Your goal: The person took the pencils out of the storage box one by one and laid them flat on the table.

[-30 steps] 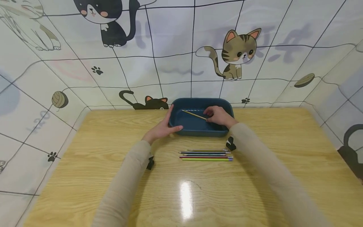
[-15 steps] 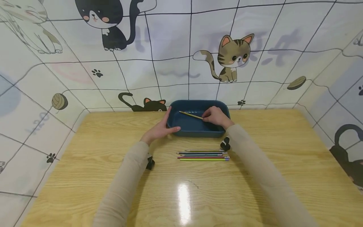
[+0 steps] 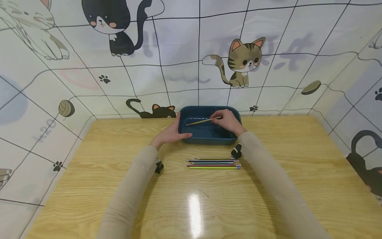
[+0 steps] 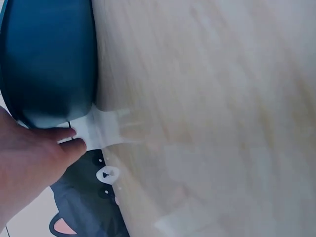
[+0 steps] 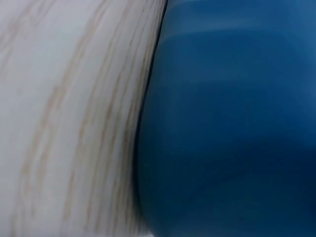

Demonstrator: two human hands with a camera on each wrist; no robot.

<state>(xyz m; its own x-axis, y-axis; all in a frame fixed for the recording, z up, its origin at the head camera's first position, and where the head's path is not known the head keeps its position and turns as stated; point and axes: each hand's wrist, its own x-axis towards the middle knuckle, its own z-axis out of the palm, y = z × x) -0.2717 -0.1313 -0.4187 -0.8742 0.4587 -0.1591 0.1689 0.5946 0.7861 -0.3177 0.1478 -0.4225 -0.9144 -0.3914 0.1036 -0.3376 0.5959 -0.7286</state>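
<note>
Inside the blue rectangular tray (image 3: pixel 197 133) at the back of the table, my right hand (image 3: pixel 228 122) pinches a gold-coloured pencil (image 3: pixel 198 122) near its right end. The pencil slants, its tip pointing left and slightly toward me. At the tray's left end, my left hand (image 3: pixel 170 133) rests with fingers spread along the side and thumb at the front rim. In the left wrist view that hand (image 4: pixel 37 153) shows beside the tray's end (image 4: pixel 54 64). The right wrist view has the tray wall (image 5: pixel 227 123) filling much of it, with the right hand out of sight.
Several pencils (image 3: pixel 213 163) lie side by side on the wooden table (image 3: pixel 119 132) in front of the tray, erasers to the right. A white cloth with cartoon cats (image 3: pixel 185 76) stands right behind the tray and along both sides.
The pencil has turned in my right hand's pinch: its left tip has swung toward me, and its right end now shows above the fingers. My left hand stays at the tray's end.
</note>
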